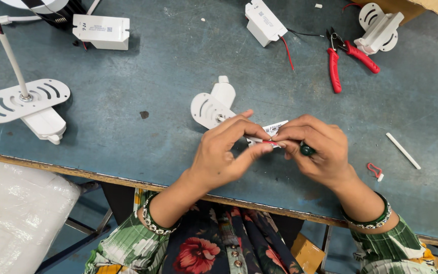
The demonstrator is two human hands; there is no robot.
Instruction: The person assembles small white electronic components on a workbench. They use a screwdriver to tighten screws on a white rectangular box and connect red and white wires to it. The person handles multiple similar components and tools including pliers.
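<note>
Currently both hands, left [224,155] and right [316,147], are pinching a small white module [275,128]; wire [267,143] risking slipping free.

Red-handled pliers [343,58] lie on the blue bench [153,127] well up and right of the fingers [259,142], with a white round bracket [378,28] just past them in the corner and a white driver box [264,20] with red and black wires straight up from the fingers. Far off to the left sit a white slotted plate with a rod [21,96] and another white box [101,30]. Right of the fingers there's a thin white stick [403,150] and a small red clip [374,170] near the bench edge.
</note>
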